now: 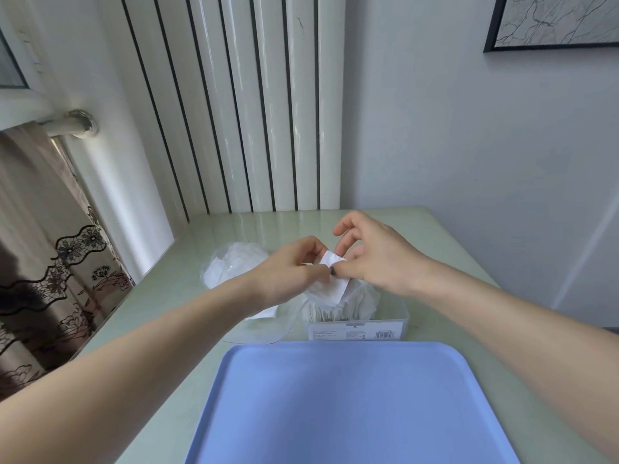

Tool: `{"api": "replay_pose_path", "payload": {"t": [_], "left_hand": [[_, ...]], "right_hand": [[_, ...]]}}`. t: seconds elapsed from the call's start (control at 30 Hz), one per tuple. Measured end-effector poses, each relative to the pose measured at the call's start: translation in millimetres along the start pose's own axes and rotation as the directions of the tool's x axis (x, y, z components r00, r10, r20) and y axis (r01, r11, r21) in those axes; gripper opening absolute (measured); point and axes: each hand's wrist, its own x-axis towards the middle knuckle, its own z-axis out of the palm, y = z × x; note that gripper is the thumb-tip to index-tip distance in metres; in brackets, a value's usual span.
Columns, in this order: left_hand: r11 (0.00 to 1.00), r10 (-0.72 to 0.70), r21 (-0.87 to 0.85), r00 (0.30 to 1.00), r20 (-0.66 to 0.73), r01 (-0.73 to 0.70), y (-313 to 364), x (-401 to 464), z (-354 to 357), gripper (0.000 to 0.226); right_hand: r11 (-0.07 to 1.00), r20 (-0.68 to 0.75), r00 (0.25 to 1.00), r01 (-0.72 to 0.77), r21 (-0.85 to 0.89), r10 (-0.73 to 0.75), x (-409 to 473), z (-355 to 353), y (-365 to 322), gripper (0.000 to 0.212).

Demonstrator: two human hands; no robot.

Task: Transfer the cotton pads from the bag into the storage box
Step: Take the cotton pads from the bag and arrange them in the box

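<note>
1. Cotton pads [331, 286]: a small white stack is held above the storage box [358, 324], just over the pads already standing inside it; the stack has not yet been set down.
2. Left hand [294, 269]: the near edge of the stack is pinched between curled fingers and thumb.
3. Right hand [375, 259]: the far side of the stack is pinched by the thumb and lower fingers, while the index finger is raised clear.
4. Bag [234, 266]: a clear plastic bag lies on the table [174, 296] just left of the box, with more white pads visible inside, so the transfer is judged to be only partly complete.
5. Tray [335, 406]: a blue tray lies nearer the camera, just in front of the box.
6. Risks, as judged: the soft stack could fan apart if either pinch is released early, and loose pads could fall onto the table. The box appears nearly full, so pads pressed in could buckle or spill over the rim.
</note>
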Motion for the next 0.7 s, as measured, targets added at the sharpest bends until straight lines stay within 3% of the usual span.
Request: {"api": "replay_pose_path", "payload": {"t": [0.13, 0.33, 0.5, 0.6, 0.7], "left_hand": [[1.000, -0.001, -0.006, 1.000, 0.024, 0.001, 4, 5, 3, 0.030], [1.000, 0.008, 0.024, 0.999, 0.037, -0.009, 4, 12, 9, 0.019], [0.999, -0.001, 0.041, 1.000, 0.007, 0.000, 2, 21, 13, 0.019], [1.000, 0.004, 0.013, 1.000, 0.027, -0.004, 7, 27, 16, 0.025], [0.996, 0.030, 0.085, 1.000, -0.003, -0.029, 13, 37, 21, 0.029]], "right_hand": [[0.999, 0.051, 0.999, -0.015, 0.035, 0.013, 0, -7, 4, 0.050], [0.999, -0.034, 0.998, -0.050, -0.013, 0.049, 2, -5, 16, 0.048], [0.983, 0.003, 0.987, -0.159, -0.096, 0.160, 5, -14, 29, 0.055], [0.928, 0.184, 0.933, -0.338, 0.156, 0.309, 5, -24, 37, 0.052], [0.779, 0.318, 0.898, -0.426, 0.459, 0.304, 8, -30, 49, 0.028]]}}
